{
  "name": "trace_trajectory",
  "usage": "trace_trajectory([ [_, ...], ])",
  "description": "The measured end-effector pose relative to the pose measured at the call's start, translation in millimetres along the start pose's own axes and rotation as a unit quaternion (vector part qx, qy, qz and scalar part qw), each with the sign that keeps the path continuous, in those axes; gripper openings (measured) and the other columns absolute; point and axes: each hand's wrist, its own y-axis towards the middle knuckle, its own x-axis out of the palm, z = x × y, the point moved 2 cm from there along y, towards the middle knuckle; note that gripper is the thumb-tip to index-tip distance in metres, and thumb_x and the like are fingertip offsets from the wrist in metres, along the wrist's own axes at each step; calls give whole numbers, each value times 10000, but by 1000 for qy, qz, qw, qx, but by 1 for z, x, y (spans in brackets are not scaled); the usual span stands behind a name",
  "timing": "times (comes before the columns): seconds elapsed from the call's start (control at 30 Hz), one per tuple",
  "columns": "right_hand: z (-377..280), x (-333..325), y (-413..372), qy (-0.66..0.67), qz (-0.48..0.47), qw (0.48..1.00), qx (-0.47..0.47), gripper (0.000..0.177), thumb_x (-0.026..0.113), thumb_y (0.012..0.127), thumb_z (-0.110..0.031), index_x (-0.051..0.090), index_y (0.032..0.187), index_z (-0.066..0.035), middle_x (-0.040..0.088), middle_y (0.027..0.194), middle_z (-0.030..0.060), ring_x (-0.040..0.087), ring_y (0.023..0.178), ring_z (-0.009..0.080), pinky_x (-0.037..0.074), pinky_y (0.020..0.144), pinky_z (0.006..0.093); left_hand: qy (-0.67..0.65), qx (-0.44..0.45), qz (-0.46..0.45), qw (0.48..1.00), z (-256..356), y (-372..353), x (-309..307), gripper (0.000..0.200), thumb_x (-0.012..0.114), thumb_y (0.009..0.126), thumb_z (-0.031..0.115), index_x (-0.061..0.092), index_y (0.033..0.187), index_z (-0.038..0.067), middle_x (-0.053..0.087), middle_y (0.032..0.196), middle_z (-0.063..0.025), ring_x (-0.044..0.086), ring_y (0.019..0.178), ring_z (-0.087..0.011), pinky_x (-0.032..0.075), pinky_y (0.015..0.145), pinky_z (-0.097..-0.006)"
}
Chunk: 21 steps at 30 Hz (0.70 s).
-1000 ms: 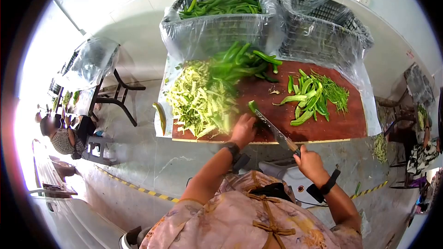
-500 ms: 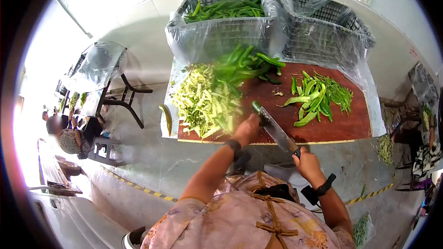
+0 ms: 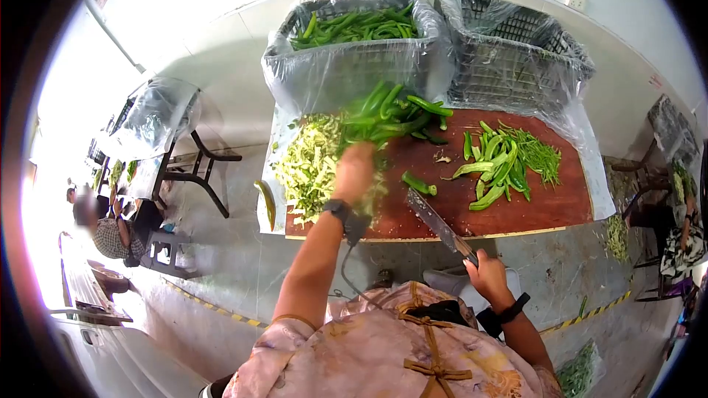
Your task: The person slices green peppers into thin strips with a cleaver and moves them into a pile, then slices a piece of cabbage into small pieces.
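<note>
Reaching in by the green peppers, the left hand is blurring, its grip impossible to tell; the right hand is gripping the knife, and a short pepper piece is lying loose near it on the red-brown board

We've got the board here, chopped heap on its left, whole peppers towards the back, pepper piece near the middle. On our right lie sliced peppers, strips just beyond. Behind, two crates stand side by side: left crate holding peppers, right crate beside it.
</note>
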Motion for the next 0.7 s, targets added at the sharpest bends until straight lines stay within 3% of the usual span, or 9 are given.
trace_trajectory([
  [0.03, 3, 0, -5, 0, 1, 1000, 2, 353, 589, 875, -351, 532, 890, -3, 618, 682, 245, 620, 663, 434, 485, 586, 507, -78, -45, -52, 995, 5, -7, 26, 432, 555, 786, 19, 541, 1217, 14, 583, 1206, -173, 542, 1115, -345, 431, 975, -436],
  [0.1, 11, 0, -17, 169, 32, 983, 61, 333, 595, 868, -331, 553, 859, 0, 606, 680, 248, 616, 665, 426, 471, 583, 489, 11, 32, -165, 986, 21, -19, 82, 414, 549, 803, 55, 568, 1215, 78, 548, 1272, -124, 500, 1197, -310, 453, 976, -398],
  [0.2, 32, 14, -28, 281, 85, 946, 137, 330, 609, 858, -300, 554, 849, 25, 585, 675, 252, 595, 627, 416, 461, 584, 473, -113, 2, -130, 985, 61, -26, 83, 391, 529, 802, 64, 589, 1188, 76, 542, 1276, -115, 489, 1204, -313, 459, 961, -411],
  [0.23, 42, 30, -26, 321, 97, 933, 129, 232, 570, 938, -256, 519, 860, -43, 475, 535, 4, 460, 435, 90, 384, 404, 283, -97, 22, -118, 988, 70, -27, 87, 398, 537, 791, 68, 596, 1184, 85, 559, 1234, -99, 516, 1134, -313, 474, 905, -425],
  [0.27, 55, 41, -33, 322, 98, 932, 134, 232, 570, 938, -256, 519, 860, -43, 475, 535, 4, 460, 435, 90, 384, 404, 283, -100, 26, -122, 987, 76, -29, 91, 398, 537, 791, 68, 596, 1184, 85, 559, 1234, -99, 516, 1134, -313, 474, 905, -425],
  [0.33, 31, 18, -34, 580, 43, 769, 266, 264, 585, 929, -292, 504, 882, -45, 488, 543, 63, 456, 398, 172, 385, 391, 326, -81, -13, -163, 983, 87, -29, 90, 372, 548, 786, 69, 607, 1151, 107, 569, 1164, -83, 525, 1057, -304, 487, 840, -441],
  [0.37, 26, 15, -35, 602, 43, 751, 267, 232, 556, 955, -293, 477, 893, -84, 426, 544, -9, 400, 401, 76, 332, 363, 253, -82, -8, -167, 982, 94, -33, 87, 372, 548, 786, 69, 607, 1151, 107, 569, 1164, -83, 525, 1057, -304, 487, 840, -441],
  [0.53, 24, 29, -35, 642, 7, 705, 300, 266, 538, 962, -329, 489, 904, -75, 444, 553, 17, 399, 393, 106, 352, 381, 275, -119, -36, -127, 984, 120, -49, 67, 376, 622, 733, 64, 593, 1104, 114, 589, 1015, -79, 534, 978, -309, 506, 777, -417],
  [0.7, 21, 43, -31, 661, -26, 698, 276, 265, 551, 954, -333, 484, 892, -84, 442, 553, 14, 398, 397, 101, 355, 386, 274, -109, -32, -166, 980, 118, -55, 69, 456, 638, 708, 55, 576, 1158, 103, 615, 1044, -80, 536, 1026, -283, 505, 799, -395],
])
